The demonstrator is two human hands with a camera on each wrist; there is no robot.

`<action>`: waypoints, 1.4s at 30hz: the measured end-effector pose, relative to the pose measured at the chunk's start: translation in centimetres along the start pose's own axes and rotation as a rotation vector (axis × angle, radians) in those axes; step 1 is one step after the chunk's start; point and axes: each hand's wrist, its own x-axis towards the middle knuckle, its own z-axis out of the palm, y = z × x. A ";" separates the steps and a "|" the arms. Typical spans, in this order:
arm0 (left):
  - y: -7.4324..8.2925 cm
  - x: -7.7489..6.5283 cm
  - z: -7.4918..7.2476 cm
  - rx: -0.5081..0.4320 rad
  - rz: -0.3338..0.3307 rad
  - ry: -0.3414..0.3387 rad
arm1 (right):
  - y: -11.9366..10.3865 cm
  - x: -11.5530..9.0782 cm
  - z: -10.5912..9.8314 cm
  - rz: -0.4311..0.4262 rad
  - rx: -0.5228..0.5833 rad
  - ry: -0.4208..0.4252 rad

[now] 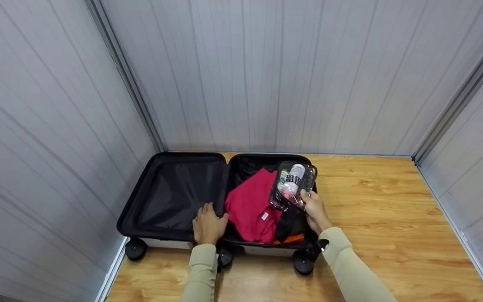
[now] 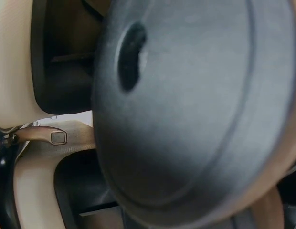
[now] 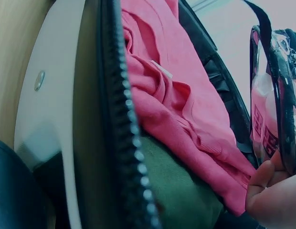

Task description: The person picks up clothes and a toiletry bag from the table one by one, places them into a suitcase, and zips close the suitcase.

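Sleeves [image 1: 201, 272] reach forward over a suitcase [image 1: 170, 193] spread flat on the floor [image 1: 392, 201]. The right hand [image 1: 317, 212] pinches a clear pouch [image 1: 283, 195] by its near corner, white bottle [image 1: 297, 173] inside, above the suitcase's right half and near the red garment [image 1: 250, 205]. The left hand [image 1: 209, 225], fingers loosely extended, rests at the left half's inner edge.

Left arm: beige, cloth-sleeved left forearm [image 1: 201, 272], running almost straight from the near edge toward the far side.
Left hand: bare left hand [image 1: 209, 225], back upward, fingers pointing far, thumb spread to the right.
Right arm: beige, cloth-sleeved right forearm [image 1: 358, 268], slanting from near right toward far left.
Right hand: bare right hand [image 1: 317, 212], thumb uppermost in a pinching grip, other fingers largely hidden.
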 end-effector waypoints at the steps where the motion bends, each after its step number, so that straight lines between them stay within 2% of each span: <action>1: 0.0 0.0 0.0 0.000 0.002 0.002 | 0.1 0.1 0.1 0.000 -0.001 -0.002; 18: -0.2 -0.3 -0.2 -0.015 -0.010 -0.010 | 1.9 1.3 0.9 0.004 0.045 0.038; 28: -0.2 -0.3 -0.3 0.000 -0.007 -0.015 | 2.6 1.4 0.7 0.013 -0.039 0.028; 35: -0.2 -0.4 -0.3 -0.010 -0.002 -0.015 | 3.1 1.4 0.5 0.058 -0.058 -0.027; 42: -0.1 -0.3 -0.4 0.001 -0.004 -0.013 | 2.9 1.3 1.2 0.003 -0.226 -0.019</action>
